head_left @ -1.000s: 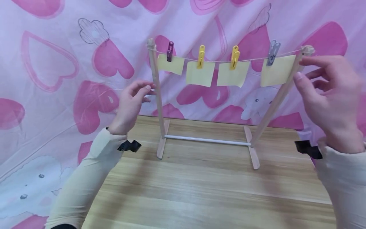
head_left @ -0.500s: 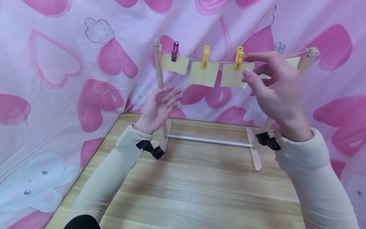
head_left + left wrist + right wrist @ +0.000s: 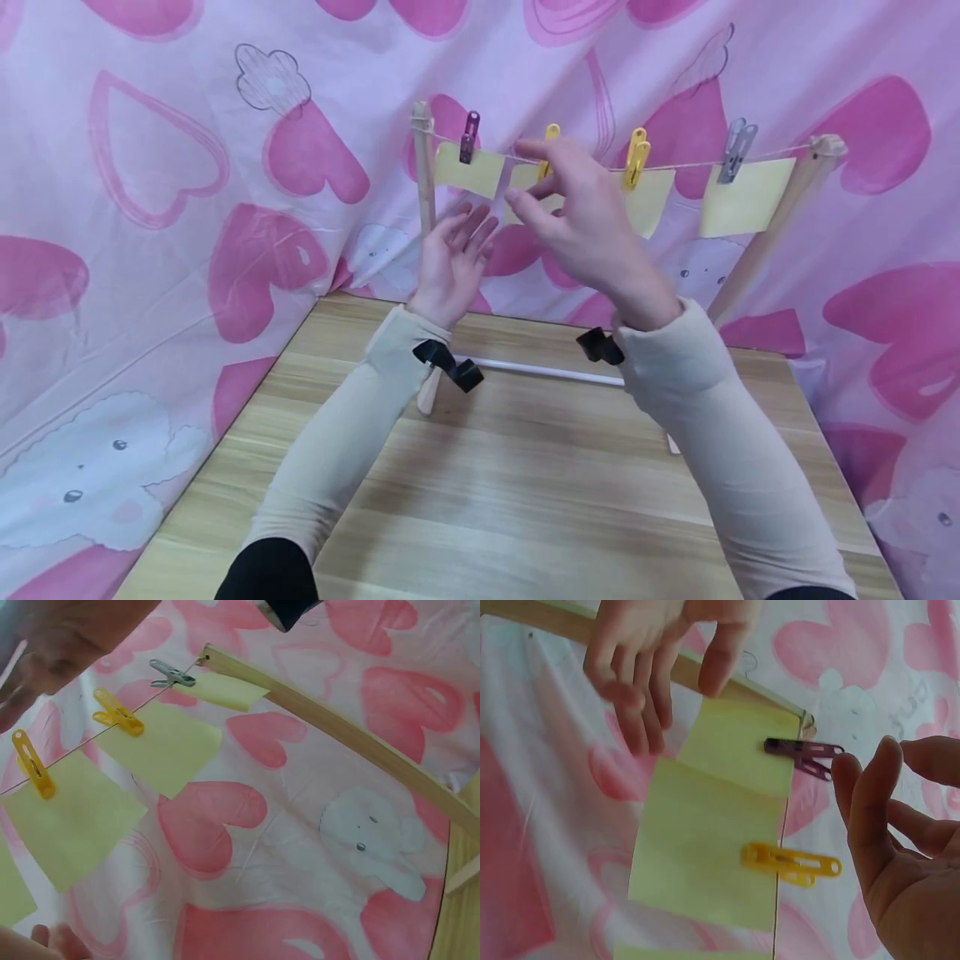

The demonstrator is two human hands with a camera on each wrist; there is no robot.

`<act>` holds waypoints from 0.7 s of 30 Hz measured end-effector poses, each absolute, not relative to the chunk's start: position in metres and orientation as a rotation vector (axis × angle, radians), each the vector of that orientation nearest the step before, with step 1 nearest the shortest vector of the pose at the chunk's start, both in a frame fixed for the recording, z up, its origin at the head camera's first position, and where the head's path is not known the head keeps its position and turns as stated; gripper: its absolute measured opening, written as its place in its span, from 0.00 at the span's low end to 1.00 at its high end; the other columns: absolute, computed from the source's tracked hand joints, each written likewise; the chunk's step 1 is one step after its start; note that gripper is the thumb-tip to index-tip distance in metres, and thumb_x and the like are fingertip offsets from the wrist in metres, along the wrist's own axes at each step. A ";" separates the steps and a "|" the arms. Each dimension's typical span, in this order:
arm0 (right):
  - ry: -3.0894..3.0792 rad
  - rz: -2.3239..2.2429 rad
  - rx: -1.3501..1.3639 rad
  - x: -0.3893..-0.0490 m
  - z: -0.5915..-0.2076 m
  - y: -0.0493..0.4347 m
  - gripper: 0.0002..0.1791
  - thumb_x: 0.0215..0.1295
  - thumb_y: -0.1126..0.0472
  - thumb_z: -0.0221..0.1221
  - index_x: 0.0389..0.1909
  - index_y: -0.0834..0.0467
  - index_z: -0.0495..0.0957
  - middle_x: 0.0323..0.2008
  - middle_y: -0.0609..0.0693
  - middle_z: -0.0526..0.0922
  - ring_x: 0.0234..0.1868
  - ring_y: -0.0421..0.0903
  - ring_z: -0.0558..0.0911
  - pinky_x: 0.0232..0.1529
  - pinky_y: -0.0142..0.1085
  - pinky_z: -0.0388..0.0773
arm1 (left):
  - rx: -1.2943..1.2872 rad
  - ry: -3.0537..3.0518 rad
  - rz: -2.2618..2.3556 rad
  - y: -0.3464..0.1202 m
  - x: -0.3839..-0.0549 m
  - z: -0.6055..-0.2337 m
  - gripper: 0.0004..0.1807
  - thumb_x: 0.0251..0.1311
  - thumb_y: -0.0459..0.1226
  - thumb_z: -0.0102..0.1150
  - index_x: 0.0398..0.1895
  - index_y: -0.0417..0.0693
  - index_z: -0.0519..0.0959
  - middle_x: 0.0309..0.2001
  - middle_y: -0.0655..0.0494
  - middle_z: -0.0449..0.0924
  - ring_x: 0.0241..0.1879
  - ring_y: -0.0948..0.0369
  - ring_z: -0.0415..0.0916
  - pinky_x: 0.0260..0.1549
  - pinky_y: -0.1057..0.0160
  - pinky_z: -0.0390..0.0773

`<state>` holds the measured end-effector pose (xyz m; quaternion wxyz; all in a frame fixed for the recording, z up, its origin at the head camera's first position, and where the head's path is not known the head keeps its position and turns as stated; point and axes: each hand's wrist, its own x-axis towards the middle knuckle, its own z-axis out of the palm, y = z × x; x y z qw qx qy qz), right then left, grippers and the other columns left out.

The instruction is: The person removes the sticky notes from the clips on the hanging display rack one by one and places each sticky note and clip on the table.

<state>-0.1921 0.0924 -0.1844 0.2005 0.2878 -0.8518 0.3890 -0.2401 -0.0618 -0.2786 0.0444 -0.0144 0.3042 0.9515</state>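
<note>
A string [image 3: 776,155] runs between two wooden posts, with yellow paper notes pegged along it. A purple clothespin [image 3: 469,137] clips the leftmost note [image 3: 471,172]; two yellow clothespins [image 3: 637,158] and a grey one [image 3: 737,150] clip the others. My left hand [image 3: 452,271], palm up with loose fingers, is just below the leftmost note and holds nothing. In front of the second note my right hand [image 3: 588,221] hovers, thumb and forefinger apart, partly covering that note and its yellow clothespin. In the right wrist view, my right fingertips [image 3: 847,769] are near the purple clothespin's handles.
The rack's left post [image 3: 424,167] and right post [image 3: 780,225] stand on a wooden table [image 3: 510,500], joined low down by a white rod [image 3: 555,371]. A pink heart-patterned curtain [image 3: 172,167] hangs behind and along the sides.
My right hand has moved left from the right post, past the grey clothespin, to the second note. My left hand has left the left post, turned palm up and shifted right.
</note>
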 end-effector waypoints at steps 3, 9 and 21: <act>-2.429 1.072 0.810 -0.198 -0.181 0.081 0.28 0.67 0.59 0.58 0.66 0.60 0.66 0.64 0.53 0.71 0.45 0.46 0.84 0.41 0.36 0.81 | -0.020 0.873 2.955 -0.058 -0.246 -0.275 0.15 0.70 0.39 0.43 0.58 0.51 0.65 0.50 0.57 0.78 0.54 0.59 0.73 0.53 0.64 0.64; -2.491 1.039 0.756 -0.208 -0.172 0.061 0.32 0.68 0.58 0.56 0.70 0.61 0.59 0.65 0.54 0.67 0.42 0.43 0.81 0.46 0.32 0.76 | 0.016 0.852 3.013 -0.054 -0.253 -0.265 0.02 0.70 0.38 0.45 0.39 0.55 0.69 0.43 0.58 0.80 0.48 0.61 0.72 0.47 0.65 0.63; -2.583 1.078 0.670 -0.228 -0.160 0.042 0.28 0.71 0.56 0.53 0.69 0.57 0.61 0.66 0.50 0.69 0.37 0.41 0.80 0.48 0.28 0.73 | -0.037 0.968 2.996 -0.050 -0.258 -0.266 0.07 0.71 0.41 0.49 0.32 0.54 0.69 0.31 0.59 0.70 0.39 0.62 0.71 0.41 0.66 0.63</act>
